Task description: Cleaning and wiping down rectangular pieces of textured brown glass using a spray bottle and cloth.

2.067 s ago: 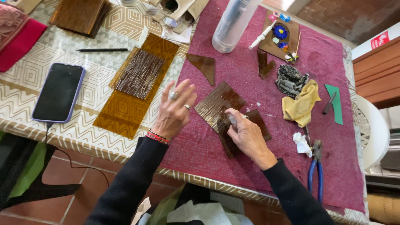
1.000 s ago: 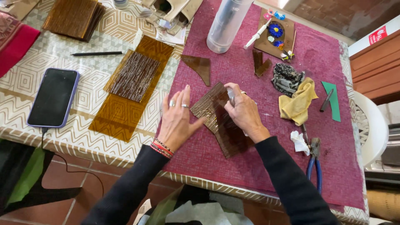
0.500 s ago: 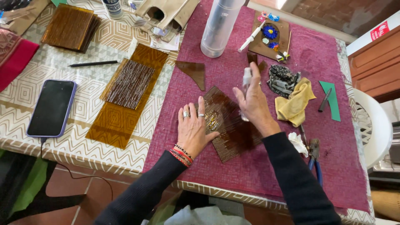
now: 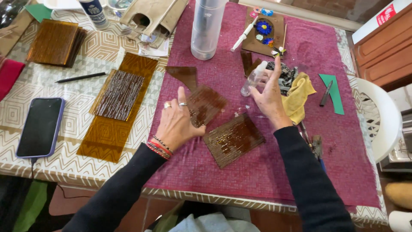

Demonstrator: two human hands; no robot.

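My left hand [image 4: 176, 124] rests flat on the maroon cloth [image 4: 257, 172], thumb and fingers pressing an amber textured glass piece [image 4: 206, 104]. A second, larger amber glass piece [image 4: 234, 139] lies apart from it just to the right, by my wrist. My right hand [image 4: 270, 96] is raised over the cloth and holds a small clear bottle [image 4: 253, 79], tilted, next to a yellow rag [image 4: 300, 96]. A triangular amber shard [image 4: 184, 75] lies beyond the left hand.
A tall clear cylinder [image 4: 206, 28] stands at the back. A phone [image 4: 40, 126], a pencil [image 4: 79, 77] and amber glass sheets [image 4: 116, 103] lie on the patterned cloth at left. Pliers [image 4: 315, 146], a green card [image 4: 332, 92] and a small mosaic board [image 4: 264, 30] sit at right.
The single glass sheet under my hands is now two separate pieces. My right hand lifted away toward the back right with the small bottle; my left hand slid one piece left.
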